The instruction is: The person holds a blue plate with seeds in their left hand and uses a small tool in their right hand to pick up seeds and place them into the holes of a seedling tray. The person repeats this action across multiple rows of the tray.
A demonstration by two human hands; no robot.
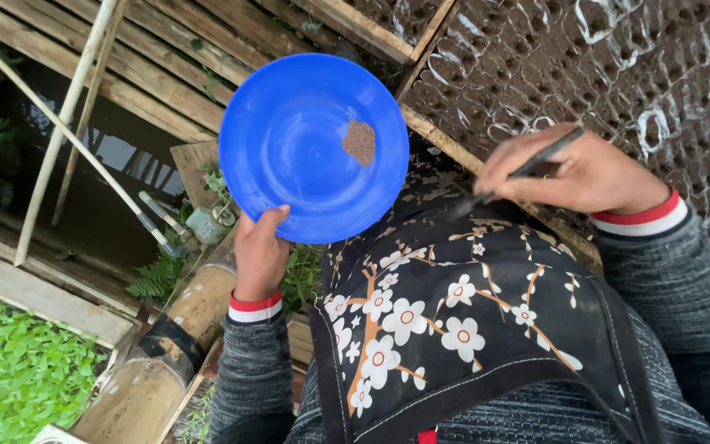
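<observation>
Left hand (pixel 259 256): closed on the rim of the blue plate (pixel 289 140); a small brown seed heap (pixel 359 141) is left on it.
Right hand (pixel 577 173): a thin dark stick (pixel 536 162) is gripped; its tip is held over the soil-filled seedling tray (pixel 618 74).
Progress: judged partial; no seeds can be made out in the cells.

We see a round blue plastic plate (pixel 306 140), glossy, with a shallow well and a broad rim, held up flat toward the camera at the upper middle of the view. Its lower edge is pinched from below, thumb on the inner rim. On its right half sits a small reddish-brown heap of fine grains (pixel 359 141), roughly oval, the only thing on the otherwise bare blue surface. To the right we see a thin dark stick (pixel 527 168), pen-like, lying slanted, its upper end pointing up and right and its lower tip pointing down and left, well apart from the plate's rim and just above flower-printed dark cloth
</observation>
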